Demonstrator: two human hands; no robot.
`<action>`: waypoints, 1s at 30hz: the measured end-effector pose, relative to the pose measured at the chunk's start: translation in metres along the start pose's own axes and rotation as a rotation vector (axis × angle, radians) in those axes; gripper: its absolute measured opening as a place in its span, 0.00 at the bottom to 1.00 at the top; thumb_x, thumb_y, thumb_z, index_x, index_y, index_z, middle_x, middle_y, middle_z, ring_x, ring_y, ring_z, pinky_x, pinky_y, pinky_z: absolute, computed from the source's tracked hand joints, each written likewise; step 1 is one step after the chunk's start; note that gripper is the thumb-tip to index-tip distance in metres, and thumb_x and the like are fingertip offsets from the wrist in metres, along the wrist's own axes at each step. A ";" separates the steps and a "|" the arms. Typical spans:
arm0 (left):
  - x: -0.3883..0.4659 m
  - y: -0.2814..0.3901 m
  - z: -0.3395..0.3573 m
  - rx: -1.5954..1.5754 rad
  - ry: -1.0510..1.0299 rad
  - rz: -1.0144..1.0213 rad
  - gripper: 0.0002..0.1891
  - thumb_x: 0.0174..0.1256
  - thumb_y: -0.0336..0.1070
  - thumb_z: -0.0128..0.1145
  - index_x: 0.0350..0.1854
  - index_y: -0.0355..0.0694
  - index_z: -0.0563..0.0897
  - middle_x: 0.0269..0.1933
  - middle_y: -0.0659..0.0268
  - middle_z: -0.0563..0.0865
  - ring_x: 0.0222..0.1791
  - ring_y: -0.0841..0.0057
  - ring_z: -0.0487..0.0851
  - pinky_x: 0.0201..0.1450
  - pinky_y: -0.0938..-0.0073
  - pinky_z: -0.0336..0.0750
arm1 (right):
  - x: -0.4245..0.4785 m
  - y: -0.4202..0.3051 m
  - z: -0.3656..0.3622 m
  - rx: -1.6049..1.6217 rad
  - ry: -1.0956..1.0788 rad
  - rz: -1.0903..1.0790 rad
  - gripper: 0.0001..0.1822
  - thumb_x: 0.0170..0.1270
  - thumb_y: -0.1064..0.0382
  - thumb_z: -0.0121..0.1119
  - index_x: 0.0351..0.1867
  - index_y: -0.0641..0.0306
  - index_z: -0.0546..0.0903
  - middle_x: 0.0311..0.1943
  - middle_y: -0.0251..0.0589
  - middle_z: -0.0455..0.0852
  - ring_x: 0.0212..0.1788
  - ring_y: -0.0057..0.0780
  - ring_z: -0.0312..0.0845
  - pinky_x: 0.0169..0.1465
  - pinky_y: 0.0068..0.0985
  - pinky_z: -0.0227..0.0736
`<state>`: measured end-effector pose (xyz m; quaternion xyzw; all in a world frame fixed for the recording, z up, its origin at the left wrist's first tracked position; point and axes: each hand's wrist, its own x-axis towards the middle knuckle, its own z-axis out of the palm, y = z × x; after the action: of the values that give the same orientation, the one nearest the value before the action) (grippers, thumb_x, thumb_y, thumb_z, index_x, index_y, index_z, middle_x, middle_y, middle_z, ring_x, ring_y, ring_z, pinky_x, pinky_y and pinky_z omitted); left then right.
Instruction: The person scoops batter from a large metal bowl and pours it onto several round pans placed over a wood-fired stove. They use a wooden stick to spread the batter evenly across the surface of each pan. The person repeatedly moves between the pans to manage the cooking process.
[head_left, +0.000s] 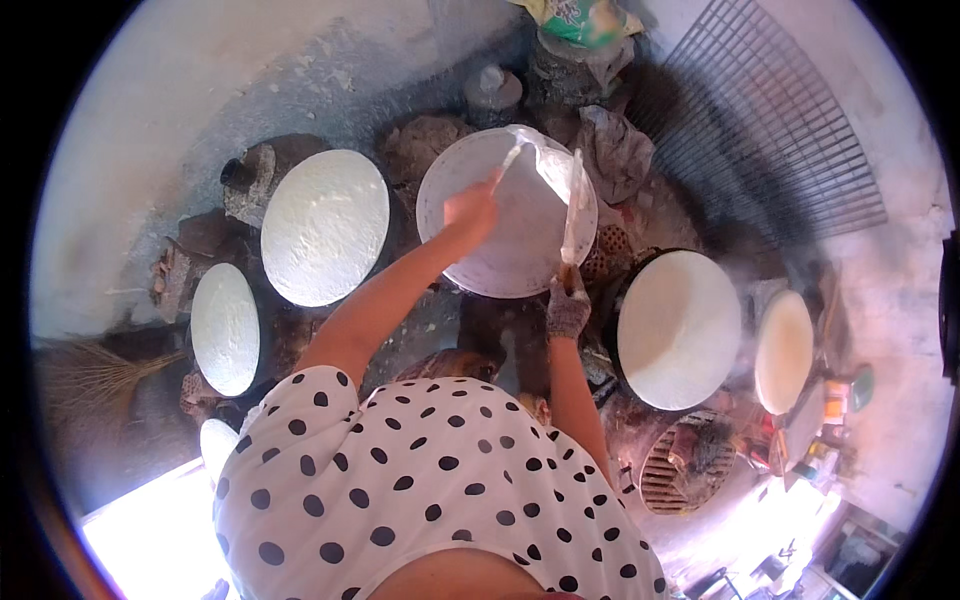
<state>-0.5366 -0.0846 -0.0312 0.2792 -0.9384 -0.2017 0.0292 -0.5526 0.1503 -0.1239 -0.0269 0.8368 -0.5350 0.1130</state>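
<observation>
Over the far half of a round, shallow pan (495, 259) in the middle, my bare left hand (470, 208) grips a slim pale stick-like piece (510, 160). Whether this is a tool or a drawn-out strip I cannot tell. Its far end meets a shiny white sheet (553, 171), folded and bunched along the pan's far right rim. My right hand (568, 306), in a grey knit glove, holds the handle of a long, flat stick (573, 217) coated in white residue. The stick's blade crosses the pan's right side and touches the sheet.
Round pans with white contents stand on the left (326, 229) and right (679, 330). Smaller-looking pans are at the far left (225, 330) and far right (784, 352). A wire grid (780, 112) leans by the wall. A slatted round basket (686, 465) lies lower right, a straw broom (105, 375) left.
</observation>
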 end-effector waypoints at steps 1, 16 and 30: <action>0.000 -0.008 -0.007 -0.011 0.048 -0.046 0.30 0.63 0.38 0.48 0.71 0.56 0.64 0.48 0.56 0.83 0.48 0.59 0.82 0.49 0.61 0.75 | -0.006 -0.001 0.001 0.009 0.025 0.036 0.25 0.63 0.63 0.60 0.62 0.62 0.75 0.55 0.47 0.82 0.54 0.30 0.80 0.56 0.26 0.72; -0.120 -0.086 -0.068 -0.984 0.037 -0.294 0.28 0.65 0.34 0.53 0.70 0.49 0.67 0.23 0.68 0.74 0.17 0.82 0.71 0.21 0.78 0.67 | 0.024 0.002 0.003 -0.077 -0.010 0.062 0.25 0.62 0.66 0.59 0.62 0.69 0.73 0.53 0.47 0.82 0.53 0.29 0.79 0.59 0.25 0.71; -0.234 -0.059 -0.052 -1.571 -0.019 -0.564 0.25 0.69 0.32 0.47 0.69 0.38 0.65 0.25 0.71 0.72 0.18 0.83 0.69 0.23 0.82 0.65 | 0.140 0.046 -0.006 0.158 -0.298 -0.292 0.24 0.61 0.56 0.62 0.59 0.61 0.78 0.42 0.37 0.86 0.42 0.28 0.81 0.49 0.24 0.73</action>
<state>-0.3010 -0.0230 0.0068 0.4004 -0.4194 -0.7997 0.1558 -0.6863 0.1518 -0.1851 -0.2177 0.7537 -0.5996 0.1582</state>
